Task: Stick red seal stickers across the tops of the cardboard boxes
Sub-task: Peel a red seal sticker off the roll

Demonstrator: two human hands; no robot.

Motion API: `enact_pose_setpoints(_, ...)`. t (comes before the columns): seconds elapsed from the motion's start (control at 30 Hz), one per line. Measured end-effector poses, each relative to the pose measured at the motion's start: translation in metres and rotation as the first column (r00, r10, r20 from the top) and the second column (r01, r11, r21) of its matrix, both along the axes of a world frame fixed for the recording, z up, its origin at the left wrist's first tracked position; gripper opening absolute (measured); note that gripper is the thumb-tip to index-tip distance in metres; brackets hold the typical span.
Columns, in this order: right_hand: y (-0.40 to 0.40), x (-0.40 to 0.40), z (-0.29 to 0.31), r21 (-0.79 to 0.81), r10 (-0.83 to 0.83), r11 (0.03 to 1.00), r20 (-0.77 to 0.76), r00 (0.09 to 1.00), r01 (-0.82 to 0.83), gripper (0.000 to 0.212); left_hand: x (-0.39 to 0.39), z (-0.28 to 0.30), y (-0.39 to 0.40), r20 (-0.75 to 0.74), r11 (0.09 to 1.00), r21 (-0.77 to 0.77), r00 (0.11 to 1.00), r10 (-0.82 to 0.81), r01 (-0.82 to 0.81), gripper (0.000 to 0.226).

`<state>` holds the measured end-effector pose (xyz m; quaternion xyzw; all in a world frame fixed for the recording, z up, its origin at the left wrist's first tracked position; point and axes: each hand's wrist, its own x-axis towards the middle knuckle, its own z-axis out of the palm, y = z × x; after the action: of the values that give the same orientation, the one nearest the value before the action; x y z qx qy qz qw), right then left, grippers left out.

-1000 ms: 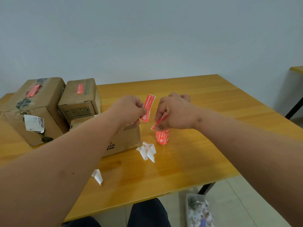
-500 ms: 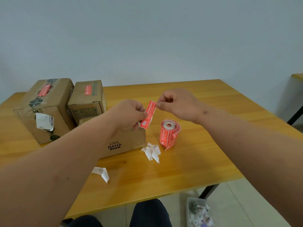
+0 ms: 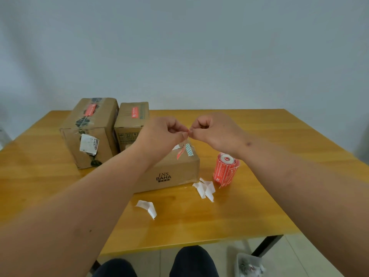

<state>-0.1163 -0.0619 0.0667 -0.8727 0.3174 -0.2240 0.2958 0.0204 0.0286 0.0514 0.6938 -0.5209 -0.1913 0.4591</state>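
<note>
- Both hands are raised above the nearest box, fingertips meeting. The left hand [image 3: 163,134] and the right hand [image 3: 211,130] have their fingers curled in, each pinching the top end of one small red seal sticker [image 3: 181,152], which hangs down between them, mostly hidden behind the left hand.
- By my reading, they are peeling the backing off at that top corner; the sticker is not yet on a box.
- The sticker looks thin, light and floppy, tacky on one face. It would curl and stick to itself or to skin if handled carelessly, so holding it by the very ends, adhesive side away from the fingers, seems wisest.
- Just beneath sits the low brown cardboard box printed "INS BAHA" [image 3: 169,172], its top seam partly hidden by the hands; I cannot tell whether it is sealed.
- Behind it to the left, the large taped cardboard box [image 3: 89,132] and the smaller cardboard box [image 3: 131,120] each already wear a red sticker on top.
- The red roll of stickers [image 3: 225,170] stands upright on the yellow wooden tabletop [image 3: 279,156], right of the near box.
- White scraps of backing paper [image 3: 205,188] lie near the roll.
</note>
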Motion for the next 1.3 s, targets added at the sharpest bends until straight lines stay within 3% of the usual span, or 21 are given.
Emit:
enact_pose_setpoints(0.27,0.010,0.013,-0.001,0.013,0.011,1.000,-0.035,0.999,-0.011,0.014,0.015,-0.007,0.014,-0.140,0.999,0.028,0.990,-0.027,0.031,0.008)
enact_pose_setpoints(0.73,0.007,0.015,-0.002,0.017,0.028,1.000,-0.109,0.994,-0.026,0.013,0.021,-0.010,0.010,-0.159,0.996,0.077,0.987,-0.035,0.048,0.008)
enact_pose_setpoints(1.3,0.003,0.020,-0.006,0.019,0.057,0.998,-0.092,0.994,-0.056,0.011,0.024,-0.011,0.008,-0.145,0.995,0.099,0.989,-0.009,0.024,0.011)
